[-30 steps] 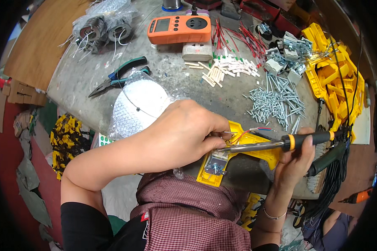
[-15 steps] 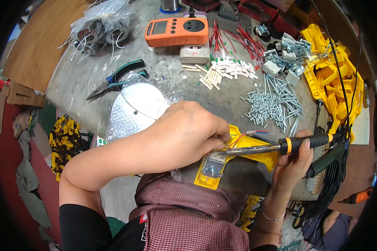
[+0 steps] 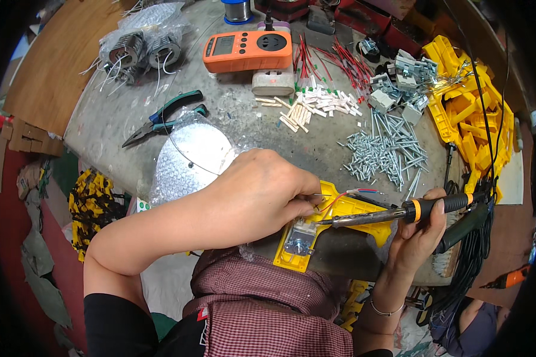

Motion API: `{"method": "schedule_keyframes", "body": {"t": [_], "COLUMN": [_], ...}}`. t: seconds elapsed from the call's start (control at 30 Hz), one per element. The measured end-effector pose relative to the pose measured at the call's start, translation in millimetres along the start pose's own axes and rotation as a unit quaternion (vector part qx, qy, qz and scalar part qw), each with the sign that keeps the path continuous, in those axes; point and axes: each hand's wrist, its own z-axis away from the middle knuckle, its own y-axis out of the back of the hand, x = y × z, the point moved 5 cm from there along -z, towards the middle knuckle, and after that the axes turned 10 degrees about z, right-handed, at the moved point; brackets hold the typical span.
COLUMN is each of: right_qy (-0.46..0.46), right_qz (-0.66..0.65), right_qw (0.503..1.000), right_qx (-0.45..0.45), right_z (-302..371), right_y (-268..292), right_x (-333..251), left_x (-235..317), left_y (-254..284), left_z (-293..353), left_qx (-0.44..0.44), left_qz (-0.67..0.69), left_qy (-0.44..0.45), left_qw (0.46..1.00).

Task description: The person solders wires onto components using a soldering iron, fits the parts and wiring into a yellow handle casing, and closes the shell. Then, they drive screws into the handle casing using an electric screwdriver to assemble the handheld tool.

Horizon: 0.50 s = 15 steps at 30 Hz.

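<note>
My right hand (image 3: 420, 233) is wrapped round the black-and-orange handle of a soldering iron (image 3: 366, 216), which lies nearly level and points left. The iron's tip meets the upper end of a small metal switch-like part (image 3: 301, 239) set in a yellow plastic housing (image 3: 360, 208). Over the housing's left side, my left hand (image 3: 271, 187) is closed in a pinch on a thin wire, perhaps solder; its fingertips are partly hidden. Red and blue leads (image 3: 363, 191) stick out of the housing near those fingers.
Beyond my hands are a bubble-wrapped round piece (image 3: 193, 149), pliers (image 3: 171, 112), an orange meter (image 3: 247, 52), white sleeves (image 3: 333, 101) and a screw pile (image 3: 384, 149). Yellow housings (image 3: 470, 113) heap at right; cables (image 3: 467, 262) hang below. A wire spool (image 3: 237, 11) stands at the back.
The iron's tip has shifted slightly left and down along the metal part. The view has moved a little; both hands keep their grips.
</note>
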Motion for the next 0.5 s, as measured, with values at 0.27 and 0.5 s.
{"method": "schedule_keyframes", "body": {"t": [0.27,0.5], "right_qy": [-0.001,0.003], "right_qz": [0.013,0.005], "right_qw": [1.000,1.000], "right_qx": [0.021,0.013], "right_z": [1.3,2.2], "right_y": [-5.3,-2.8], "right_x": [-3.1,-0.9], "left_x": [0.8,-1.3], "left_y": [0.3,-0.7], "left_z": [0.7,0.8], "left_qx": [0.001,-0.008], "left_qz": [-0.004,0.001], "left_qy": [0.004,0.017], "left_qw": [1.000,1.000]}}
